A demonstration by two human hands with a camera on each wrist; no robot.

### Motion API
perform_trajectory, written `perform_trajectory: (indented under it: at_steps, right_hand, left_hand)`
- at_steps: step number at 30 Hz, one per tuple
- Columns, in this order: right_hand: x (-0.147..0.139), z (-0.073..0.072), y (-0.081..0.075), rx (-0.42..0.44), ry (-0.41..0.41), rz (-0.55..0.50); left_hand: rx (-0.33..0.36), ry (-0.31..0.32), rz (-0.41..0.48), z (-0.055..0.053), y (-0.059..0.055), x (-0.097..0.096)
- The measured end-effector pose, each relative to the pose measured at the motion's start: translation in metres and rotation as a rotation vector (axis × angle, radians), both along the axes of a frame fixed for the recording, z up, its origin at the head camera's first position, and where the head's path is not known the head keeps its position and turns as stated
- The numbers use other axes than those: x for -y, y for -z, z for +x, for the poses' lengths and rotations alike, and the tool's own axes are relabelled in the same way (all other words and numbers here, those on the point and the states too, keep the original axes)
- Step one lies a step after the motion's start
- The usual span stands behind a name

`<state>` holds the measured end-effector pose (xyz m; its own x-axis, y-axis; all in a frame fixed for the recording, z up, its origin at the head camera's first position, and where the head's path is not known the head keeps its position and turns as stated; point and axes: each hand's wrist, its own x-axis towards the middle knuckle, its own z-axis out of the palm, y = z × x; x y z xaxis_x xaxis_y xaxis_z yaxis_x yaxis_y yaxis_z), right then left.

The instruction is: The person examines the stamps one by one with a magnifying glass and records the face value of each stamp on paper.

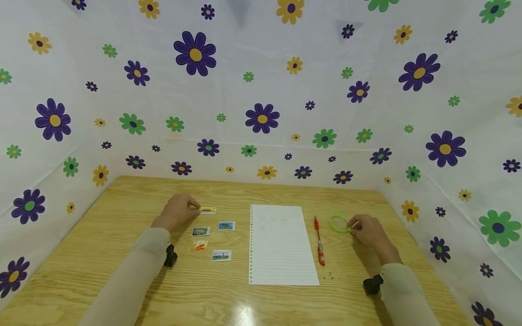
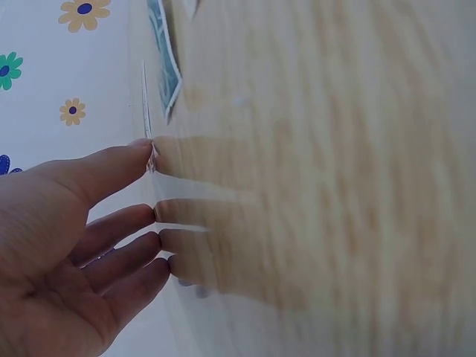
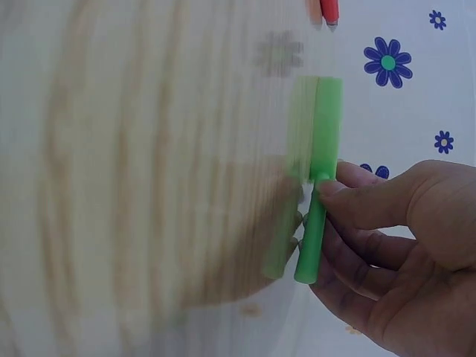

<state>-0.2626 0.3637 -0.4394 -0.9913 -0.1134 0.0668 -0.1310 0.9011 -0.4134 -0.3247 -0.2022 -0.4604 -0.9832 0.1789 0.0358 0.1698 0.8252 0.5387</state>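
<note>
My left hand [image 1: 179,210] is at the back left of the table, with thumb and index finger pinching the left edge of a yellow postage stamp [image 1: 209,210]. In the left wrist view this stamp [image 2: 146,97] shows edge-on at the thumb tip, and the other fingertips of the left hand [image 2: 82,238] rest on the tabletop. Several more stamps lie nearer, among them a blue one [image 1: 226,225] and an orange one [image 1: 200,246]. On the right, my right hand [image 1: 369,230] holds a green-rimmed magnifying glass [image 1: 337,229] by its short handle [image 3: 311,245], close over the wood.
A lined paper sheet [image 1: 281,253] with faint writing lies mid-table. Beside it is a red pen [image 1: 319,244], with small dark crumbs [image 1: 330,275] below. Flower-print cloth [image 1: 228,90] walls in the table's back and sides.
</note>
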Motion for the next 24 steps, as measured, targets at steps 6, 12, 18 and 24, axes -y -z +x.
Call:
perform_trajectory:
  at_steps: [6, 12, 18, 24]
  right_hand:
    - [0.005, 0.001, -0.009, -0.065, -0.021, 0.028]
    - [0.024, -0.001, -0.020, -0.079, -0.102, 0.009]
    - [0.042, -0.010, -0.017, 0.005, -0.175, 0.021]
    - [0.062, -0.013, -0.015, 0.063, -0.228, 0.072]
  left_hand:
    - [0.010, 0.002, -0.017, 0.000, -0.003, -0.002]
    - [-0.026, 0.031, -0.044, 0.003, -0.010, -0.012]
    - [-0.053, 0.123, -0.041, 0.017, -0.020, -0.042]
    - [-0.081, 0.244, -0.054, 0.043, -0.025, -0.085]
